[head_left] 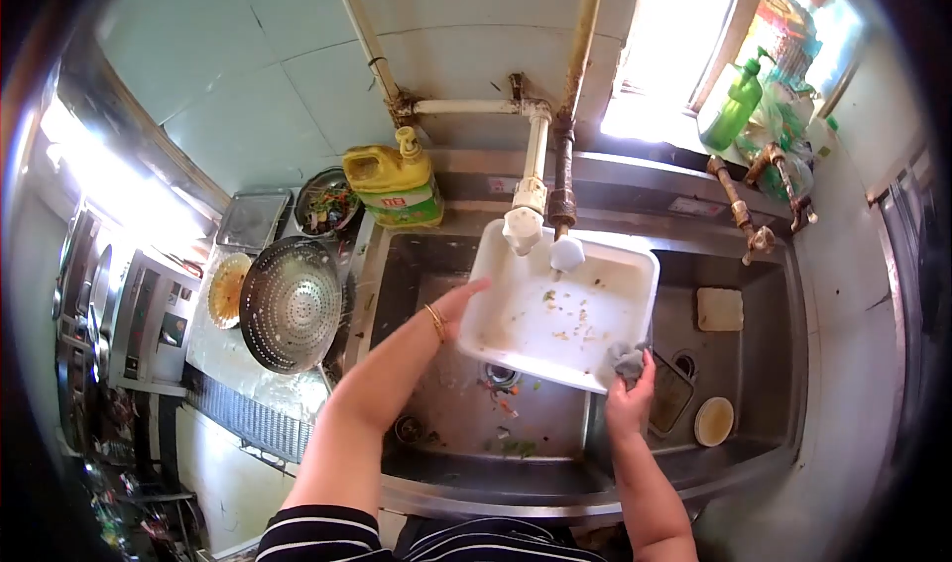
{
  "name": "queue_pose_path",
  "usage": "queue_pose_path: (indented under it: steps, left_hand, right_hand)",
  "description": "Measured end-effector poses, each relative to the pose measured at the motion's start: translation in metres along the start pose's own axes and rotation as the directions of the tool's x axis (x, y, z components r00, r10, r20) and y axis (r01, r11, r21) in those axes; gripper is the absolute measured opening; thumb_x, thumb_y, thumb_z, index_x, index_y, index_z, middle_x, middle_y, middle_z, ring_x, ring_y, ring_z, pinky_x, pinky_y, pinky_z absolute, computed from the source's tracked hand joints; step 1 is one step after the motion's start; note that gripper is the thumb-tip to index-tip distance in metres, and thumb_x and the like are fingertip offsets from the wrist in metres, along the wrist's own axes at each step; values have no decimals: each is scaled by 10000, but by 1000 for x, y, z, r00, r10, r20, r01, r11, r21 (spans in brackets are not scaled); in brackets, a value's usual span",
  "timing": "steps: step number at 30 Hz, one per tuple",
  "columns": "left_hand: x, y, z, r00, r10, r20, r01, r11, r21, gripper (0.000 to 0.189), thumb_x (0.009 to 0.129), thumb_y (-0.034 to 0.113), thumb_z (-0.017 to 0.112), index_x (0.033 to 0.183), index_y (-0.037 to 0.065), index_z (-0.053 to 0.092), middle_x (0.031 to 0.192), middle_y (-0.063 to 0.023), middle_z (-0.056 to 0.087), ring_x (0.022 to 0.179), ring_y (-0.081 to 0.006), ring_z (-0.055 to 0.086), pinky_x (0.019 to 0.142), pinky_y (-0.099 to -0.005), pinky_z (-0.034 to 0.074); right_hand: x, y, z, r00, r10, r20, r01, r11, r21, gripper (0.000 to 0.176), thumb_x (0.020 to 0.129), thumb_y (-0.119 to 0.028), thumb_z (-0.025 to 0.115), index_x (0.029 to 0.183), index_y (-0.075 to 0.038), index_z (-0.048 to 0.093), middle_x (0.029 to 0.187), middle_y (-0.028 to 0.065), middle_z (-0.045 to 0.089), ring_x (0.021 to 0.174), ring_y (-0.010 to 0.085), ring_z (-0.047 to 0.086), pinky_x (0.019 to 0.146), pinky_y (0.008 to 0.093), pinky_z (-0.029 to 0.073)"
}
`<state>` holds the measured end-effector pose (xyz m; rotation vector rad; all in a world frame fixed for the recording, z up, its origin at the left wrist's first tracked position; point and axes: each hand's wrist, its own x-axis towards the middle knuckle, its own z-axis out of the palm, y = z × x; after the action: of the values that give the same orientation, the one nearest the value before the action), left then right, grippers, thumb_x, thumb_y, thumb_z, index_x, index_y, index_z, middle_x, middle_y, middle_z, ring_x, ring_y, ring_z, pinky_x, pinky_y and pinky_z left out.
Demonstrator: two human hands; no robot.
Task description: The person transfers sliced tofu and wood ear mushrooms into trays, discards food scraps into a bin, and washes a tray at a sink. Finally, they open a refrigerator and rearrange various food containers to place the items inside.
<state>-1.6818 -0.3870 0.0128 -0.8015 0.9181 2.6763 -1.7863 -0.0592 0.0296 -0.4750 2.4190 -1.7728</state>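
The white tray (526,314) is held across the 2-basin sink (466,413), mostly above the left basin and below the 2 white tap knobs; whether it also rests on the divider, I cannot tell. Small food scraps (570,314) lie on its floor. The left hand (458,309) (a gold bangle circles the wrist) is curled around the tray's left edge, thumb by the rim, its other fingers largely hidden. The right hand (631,393) is closed around a grey cloth (627,362), pressing it at the near right corner of the tray.

Bits of vegetable lie around the left basin's drain (499,375). In the right basin sit a pale sponge (720,309) and a round bowl (714,421). Left of the sink, a metal colander (293,304) stands near a yellow jug (392,185).
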Motion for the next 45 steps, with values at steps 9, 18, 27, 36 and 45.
queue_pose_path:
  steps: [9, 18, 27, 36, 45]
  left_hand:
    - [-94, 42, 44, 779, 491, -389, -230, 802, 552, 469, 711, 15, 611, 1160, 6, 473, 1048, -122, 597, 938, -217, 603, 834, -346, 500]
    - [-135, -25, 7, 314, 888, -335, -353, 437, 827, 527, 654, 40, 645, 1148, -17, 470, 1031, -122, 593, 920, -202, 585, 844, -324, 469]
    - [-134, -87, 46, 550, 589, -593, -687, 722, 80, 352, 825, 5, 608, 1157, 16, 492, 1014, -63, 601, 883, -157, 590, 788, -292, 492]
    - [-127, -90, 30, 402, 636, -659, -761, 632, 146, 478, 682, -78, 565, 1146, 0, 483, 966, -88, 601, 864, -181, 590, 768, -280, 488]
    - [-152, -51, 50, 455, 730, -510, -738, 630, 242, 610, 673, -98, 556, 1263, -6, 432, 1048, -118, 605, 931, -201, 608, 824, -310, 494]
  right_hand:
    - [-11, 61, 33, 926, 305, 221, -369, 855, 364, 385, 798, 51, 476, 1177, -11, 505, 890, 33, 600, 685, 105, 552, 589, 232, 468]
    - [-10, -4, 51, 915, 253, 315, -365, 851, 377, 440, 823, 29, 463, 1251, -73, 478, 1040, 64, 565, 786, 136, 574, 622, 286, 525]
    - [-25, -90, 203, 463, -591, 661, 762, 646, 45, 516, 778, -150, 554, 1279, -59, 475, 1323, 184, 454, 1260, 367, 384, 1033, 468, 312]
    - [-13, -7, 203, 633, -224, 741, 568, 785, -248, 688, 741, -62, 506, 1387, 4, 280, 1257, 300, 416, 1160, 463, 418, 1029, 475, 333]
    - [13, -43, 155, 594, 5, 805, 551, 726, -411, 133, 763, -206, 585, 799, -105, 663, 852, 134, 613, 818, 331, 606, 731, 437, 504]
